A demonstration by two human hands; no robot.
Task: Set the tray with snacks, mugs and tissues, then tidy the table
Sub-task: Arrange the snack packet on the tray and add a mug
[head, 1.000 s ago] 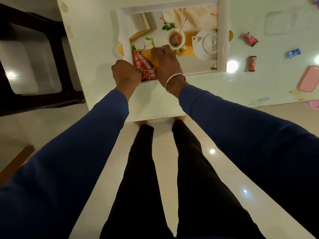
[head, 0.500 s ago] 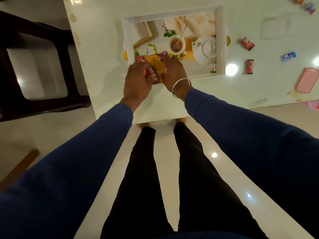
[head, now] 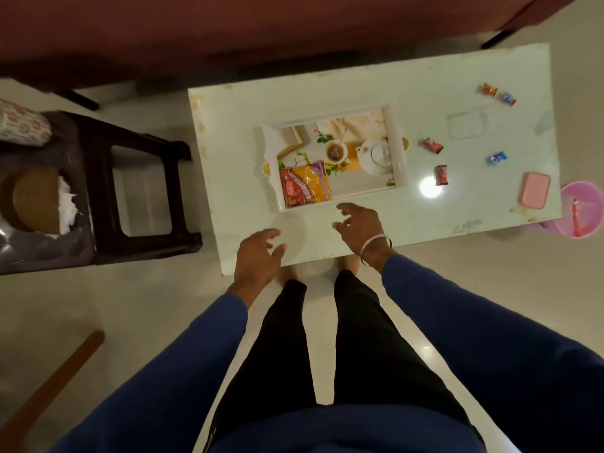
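Note:
A white tray [head: 399, 145] with a printed tea-set picture lies on the pale table [head: 359, 89]. A red and yellow snack packet [head: 304, 185] rests flat in the tray's near left corner. My left hand [head: 256, 259] hovers over the table's near edge, fingers spread, holding nothing. My right hand [head: 359, 223], with a bangle at the wrist, is open just in front of the tray's near rim, apart from the packet.
Several wrapped candies [head: 432, 146] lie scattered right of the tray. A pink box [head: 534, 190] and a clear lid [head: 465, 125] sit near the right end. A pink basin [head: 581, 209] stands beyond the table edge. A dark stool [head: 143, 191] and a tissue-filled bag [head: 67, 204] are at left.
Both hands have let go of the snack packet and drawn back toward me; the packet now lies in the tray. The view has pulled back and shows more of the table.

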